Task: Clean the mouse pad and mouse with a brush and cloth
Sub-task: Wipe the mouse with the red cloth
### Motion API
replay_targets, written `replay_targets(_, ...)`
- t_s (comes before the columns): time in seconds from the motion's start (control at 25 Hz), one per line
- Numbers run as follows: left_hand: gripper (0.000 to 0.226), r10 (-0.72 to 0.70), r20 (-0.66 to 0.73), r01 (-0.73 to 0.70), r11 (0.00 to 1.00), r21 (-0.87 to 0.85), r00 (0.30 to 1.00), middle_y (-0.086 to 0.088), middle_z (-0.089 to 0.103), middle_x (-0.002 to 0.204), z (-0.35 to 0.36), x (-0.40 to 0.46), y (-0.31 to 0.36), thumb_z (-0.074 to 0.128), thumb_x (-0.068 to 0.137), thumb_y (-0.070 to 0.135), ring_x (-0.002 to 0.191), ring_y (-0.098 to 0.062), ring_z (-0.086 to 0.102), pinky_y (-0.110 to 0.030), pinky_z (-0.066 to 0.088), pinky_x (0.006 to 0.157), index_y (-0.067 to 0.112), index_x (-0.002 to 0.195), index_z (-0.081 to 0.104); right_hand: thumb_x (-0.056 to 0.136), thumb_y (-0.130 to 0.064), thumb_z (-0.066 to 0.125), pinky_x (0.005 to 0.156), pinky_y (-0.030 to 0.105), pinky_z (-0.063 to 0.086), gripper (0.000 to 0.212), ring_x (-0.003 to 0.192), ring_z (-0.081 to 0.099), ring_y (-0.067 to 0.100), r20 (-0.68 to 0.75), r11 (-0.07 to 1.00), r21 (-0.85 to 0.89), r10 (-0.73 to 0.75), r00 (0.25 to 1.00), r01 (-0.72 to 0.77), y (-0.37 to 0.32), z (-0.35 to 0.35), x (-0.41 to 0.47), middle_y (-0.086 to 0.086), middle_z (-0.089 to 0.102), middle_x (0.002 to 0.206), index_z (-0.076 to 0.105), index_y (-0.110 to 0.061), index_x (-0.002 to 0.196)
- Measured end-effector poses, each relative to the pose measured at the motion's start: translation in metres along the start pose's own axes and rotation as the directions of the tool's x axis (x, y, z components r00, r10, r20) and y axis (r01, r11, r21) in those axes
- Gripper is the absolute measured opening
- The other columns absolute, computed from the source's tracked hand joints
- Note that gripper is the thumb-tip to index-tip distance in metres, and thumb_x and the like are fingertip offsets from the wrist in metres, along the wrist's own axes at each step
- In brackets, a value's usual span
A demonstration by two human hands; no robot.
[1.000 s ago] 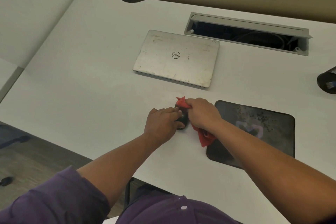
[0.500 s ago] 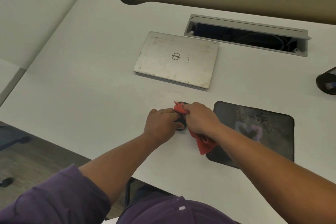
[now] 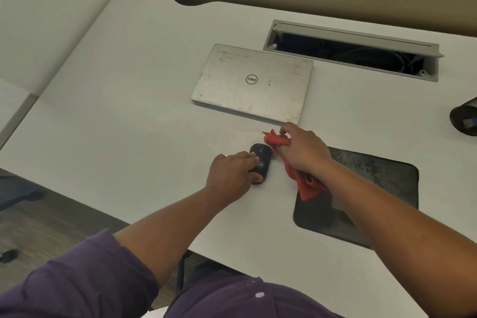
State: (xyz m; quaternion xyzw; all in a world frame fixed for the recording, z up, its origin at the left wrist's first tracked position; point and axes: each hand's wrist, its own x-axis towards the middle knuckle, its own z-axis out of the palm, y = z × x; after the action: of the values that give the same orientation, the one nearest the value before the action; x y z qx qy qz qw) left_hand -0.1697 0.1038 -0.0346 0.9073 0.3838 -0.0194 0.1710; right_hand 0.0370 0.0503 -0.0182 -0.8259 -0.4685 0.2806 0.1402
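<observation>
— Moved since earlier? Right hand (image 3: 305,153), fingers clamped on red cloth (image 3: 304,183), has lifted off the mouse (image 3: 260,160).
— Mouse?
— On desk (image 3: 129,124), left hand (image 3: 232,175) fingers gripping it.
— Beyond?
— Mouse pad (image 3: 374,183) right; closed laptop (image 3: 253,82) farther.

A round "DELL" logo is showing upside down on the lid of the closed silver laptop (image 3: 251,84), lying toward the counter's far edge.
</observation>
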Motion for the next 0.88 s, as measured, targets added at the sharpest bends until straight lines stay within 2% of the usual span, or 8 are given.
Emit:
replay_targets(0.12, 0.035, -0.005, 0.01, 0.005, 1.0, -0.027, 1.0, 0.014, 0.062, 0.133, 0.002, -0.001, 0.0, 0.069, 0.086, 0.042, 0.108, -0.01, 0.063, -0.029, 0.034, 0.076, 0.033, 0.12, 0.07, 0.085, -0.047, 0.066, 0.065, 0.034, 0.051, 0.028, 0.076, 0.06, 0.017, -0.042, 0.999, 0.028, -0.024, 0.999, 0.026, -0.002, 0.015, -0.002, -0.006, 0.064, 0.095, 0.049, -0.033, 0.101)
replay_targets(0.24, 0.036, -0.007, 0.013, 0.007, 1.0, -0.029, 1.0, 0.013, 0.062, 0.134, 0.002, 0.0, -0.001, 0.068, 0.087, 0.043, 0.109, -0.01, 0.063, -0.028, 0.034, 0.076, 0.033, 0.121, 0.07, 0.07, -0.043, 0.08, 0.06, 0.028, 0.045, 0.055, 0.078, 0.056, 0.013, -0.064, 0.984, 0.172, 0.066, 0.996, -0.054, 0.0, 0.021, -0.006, -0.003, 0.046, 0.106, 0.039, -0.031, 0.105)
replay_targets(0.4, 0.04, 0.001, 0.017, -0.001, 1.0, -0.028, 1.0, 0.014, 0.059, 0.137, 0.002, 0.0, -0.001, 0.066, 0.088, 0.046, 0.112, -0.009, 0.061, -0.027, 0.03, 0.076, 0.033, 0.126, 0.067, 0.06, -0.054, 0.081, 0.07, 0.023, 0.046, 0.068, 0.092, 0.057, 0.013, 0.056, 0.949, 0.297, 0.095, 0.994, -0.107, 0.006, 0.017, -0.013, -0.003, 0.039, 0.119, 0.05, -0.031, 0.115)
replay_targets(0.52, 0.039, 0.03, 0.007, -0.03, 0.999, -0.017, 1.0, 0.013, 0.063, 0.132, 0.001, 0.0, -0.002, 0.068, 0.086, 0.044, 0.108, -0.012, 0.063, -0.027, 0.03, 0.072, 0.032, 0.123, 0.069, 0.07, -0.069, 0.069, 0.086, 0.026, 0.045, 0.079, 0.11, 0.059, 0.012, 0.115, 0.941, 0.336, 0.013, 0.993, -0.051, 0.006, 0.016, -0.024, -0.008, 0.055, 0.134, 0.054, -0.031, 0.137)
replay_targets(0.6, 0.036, 0.034, -0.003, -0.034, 0.999, -0.023, 0.999, 0.011, 0.065, 0.129, 0.002, 0.0, -0.002, 0.071, 0.085, 0.042, 0.105, -0.013, 0.064, -0.027, 0.032, 0.071, 0.03, 0.119, 0.072, 0.083, -0.06, 0.065, 0.094, 0.03, 0.045, 0.072, 0.12, 0.058, 0.016, 0.122, 0.941, 0.334, 0.021, 0.992, -0.061, 0.006, 0.019, -0.029, -0.008, 0.056, 0.14, 0.045, -0.032, 0.147)
replay_targets(0.72, 0.036, 0.019, -0.01, -0.019, 0.999, -0.048, 1.0, 0.01, 0.065, 0.129, 0.004, -0.001, -0.002, 0.073, 0.083, 0.04, 0.105, -0.013, 0.065, -0.026, 0.033, 0.072, 0.029, 0.116, 0.073, 0.085, -0.033, 0.073, 0.081, 0.026, 0.049, 0.069, 0.103, 0.065, 0.017, 0.008, 0.89, 0.441, 0.128, 0.992, -0.118, 0.005, 0.02, -0.033, -0.003, 0.066, 0.118, 0.039, -0.031, 0.144)
replay_targets(0.8, 0.036, 0.007, -0.014, -0.008, 0.999, -0.051, 1.0, 0.01, 0.065, 0.13, 0.005, -0.001, -0.003, 0.074, 0.083, 0.04, 0.104, -0.013, 0.066, -0.026, 0.035, 0.072, 0.029, 0.117, 0.073, 0.078, -0.028, 0.077, 0.065, 0.018, 0.044, 0.059, 0.088, 0.066, 0.012, -0.086, 0.816, 0.554, 0.255, 0.963, -0.166, 0.007, 0.013, -0.029, -0.009, 0.066, 0.098, 0.045, -0.028, 0.127)
replay_targets(0.88, 0.036, -0.001, -0.003, 0.0, 0.999, -0.051, 1.0, 0.01, 0.064, 0.132, 0.005, -0.001, -0.002, 0.073, 0.084, 0.041, 0.105, -0.013, 0.065, -0.027, 0.039, 0.074, 0.029, 0.118, 0.072, 0.078, -0.027, 0.075, 0.061, 0.018, 0.04, 0.038, 0.083, 0.063, 0.011, -0.216, 0.87, 0.48, 0.246, 0.945, -0.117, 0.008, 0.004, -0.023, -0.016, 0.06, 0.09, 0.051, -0.029, 0.108)
